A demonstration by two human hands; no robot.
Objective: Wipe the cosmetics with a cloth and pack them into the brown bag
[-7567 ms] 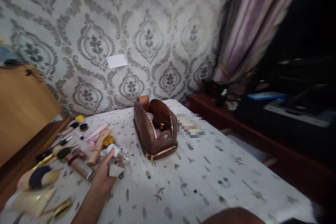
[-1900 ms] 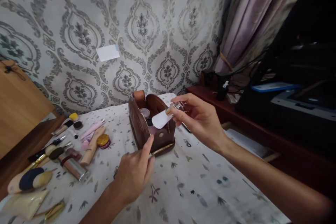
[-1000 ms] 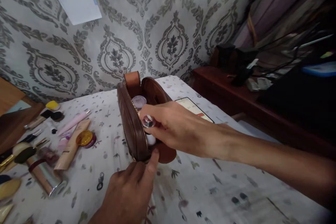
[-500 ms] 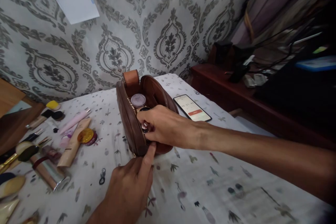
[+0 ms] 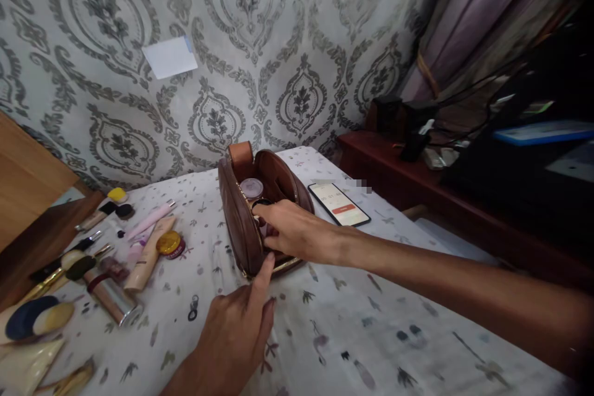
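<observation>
Step in hand, as I judge it: working inside the brown leather zip bag, which stands upright and unzipped on the white patterned cloth. The right hand has its fingertips down in the mouth, thumb and forefinger apart; whether anything sits between them I cannot tell. The left hand is empty as far as I see, its forefinger extended to the front zip edge, thumb well clear of it. Contact there: uncertain.

Next move: withdrawing the right fingers would call for a straight lift, without snagging the zip teeth or tipping the contents.

Containers. Bag: a round pale mauve flat-topped container lies toward the far end; a dark round item shows beside the right fingertips; the rest is hidden by the hand. Outside, left: a dark red jar with an amber lid, apparently closed, beside a beige squeeze tube; nearer me, a silver-ended cylinder. Contents of all three not visible.
</observation>
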